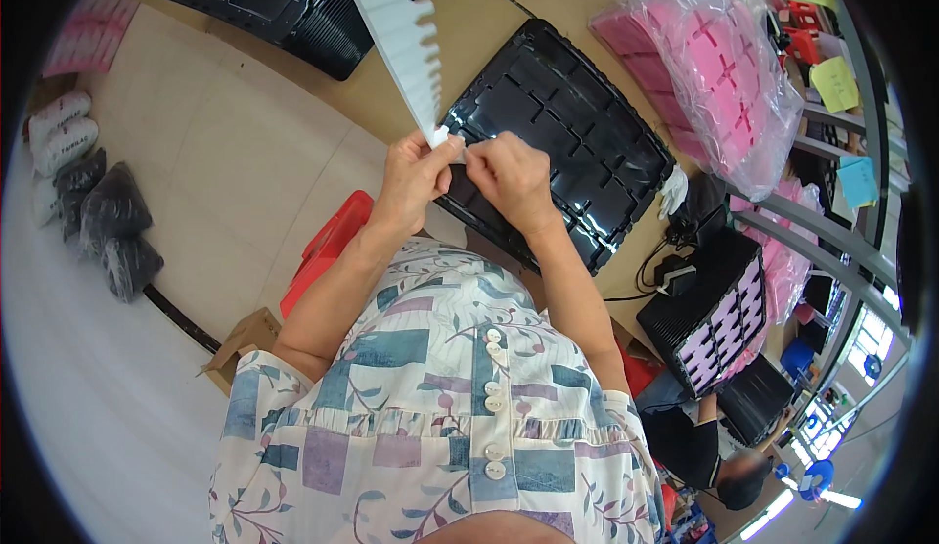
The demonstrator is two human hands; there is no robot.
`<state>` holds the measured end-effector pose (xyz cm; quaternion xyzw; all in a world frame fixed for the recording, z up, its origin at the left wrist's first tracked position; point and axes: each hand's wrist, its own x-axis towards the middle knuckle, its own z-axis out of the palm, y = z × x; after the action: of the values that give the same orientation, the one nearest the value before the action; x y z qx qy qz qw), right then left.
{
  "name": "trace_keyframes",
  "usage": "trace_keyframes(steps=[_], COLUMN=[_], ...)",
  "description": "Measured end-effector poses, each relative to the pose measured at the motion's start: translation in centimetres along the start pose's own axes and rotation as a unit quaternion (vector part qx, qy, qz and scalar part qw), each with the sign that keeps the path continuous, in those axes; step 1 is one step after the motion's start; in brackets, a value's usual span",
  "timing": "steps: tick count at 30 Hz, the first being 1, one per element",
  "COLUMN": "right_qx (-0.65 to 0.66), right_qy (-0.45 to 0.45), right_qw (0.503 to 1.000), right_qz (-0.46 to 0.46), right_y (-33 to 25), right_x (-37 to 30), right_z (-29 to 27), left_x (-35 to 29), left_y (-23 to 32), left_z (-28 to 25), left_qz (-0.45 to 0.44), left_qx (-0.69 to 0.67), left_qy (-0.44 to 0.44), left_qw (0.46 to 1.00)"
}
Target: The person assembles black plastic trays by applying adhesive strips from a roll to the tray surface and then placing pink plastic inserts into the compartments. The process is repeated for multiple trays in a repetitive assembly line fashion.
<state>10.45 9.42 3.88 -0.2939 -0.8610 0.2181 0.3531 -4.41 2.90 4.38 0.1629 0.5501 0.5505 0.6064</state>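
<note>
A long white notched strip (393, 25) slants up and away from my hands, with a toothed right edge. My left hand (411, 177) is closed on its near end, thumb on top. Right beside it, my right hand (511, 177) is pinched at the same tip; whatever lies between its fingers is mostly hidden. Under and beyond my hands lies a shiny black plastic tray (558, 118) with moulded compartments, tilted on the tan tabletop.
More black trays (279, 6) are stacked at the far left. Pink trays in clear plastic (709, 65) stand at the right, near a white glove (674, 190) and a black tray with pink pieces (719, 314). A red stool (328, 246) is below left; a co-worker (699, 456) is at lower right.
</note>
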Motion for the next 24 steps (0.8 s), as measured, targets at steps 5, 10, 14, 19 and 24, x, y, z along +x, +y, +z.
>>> trace_keyframes(steps=[5, 10, 14, 19, 24], right_qx=[0.122, 0.034, -0.077, 0.140, 0.037], right_qy=[-0.012, 0.020, 0.029, 0.059, 0.029], right_qw=[0.976, 0.993, 0.995, 0.962, 0.943], right_qz=[0.179, 0.110, -0.059, 0.228, 0.330], right_y=[-0.3, 0.4, -1.2, -0.4, 10.3], right_x=[1.2, 0.7, 1.1, 1.0, 2.0], right_z=[-0.3, 0.2, -0.6, -1.6, -2.8], left_x=[0.0, 1.1, 1.5, 1.3, -0.8], left_y=[1.0, -0.5, -0.8, -0.7, -0.3], left_z=[0.8, 0.8, 1.0, 0.1, -2.6], left_qz=[-0.012, 0.092, 0.139, 0.185, 0.099], left_qx=[-0.004, 0.085, 0.138, 0.137, 0.153], left_qy=[-0.015, -0.013, 0.039, 0.069, 0.070], left_qw=[1.000, 0.992, 0.980, 0.971, 0.981])
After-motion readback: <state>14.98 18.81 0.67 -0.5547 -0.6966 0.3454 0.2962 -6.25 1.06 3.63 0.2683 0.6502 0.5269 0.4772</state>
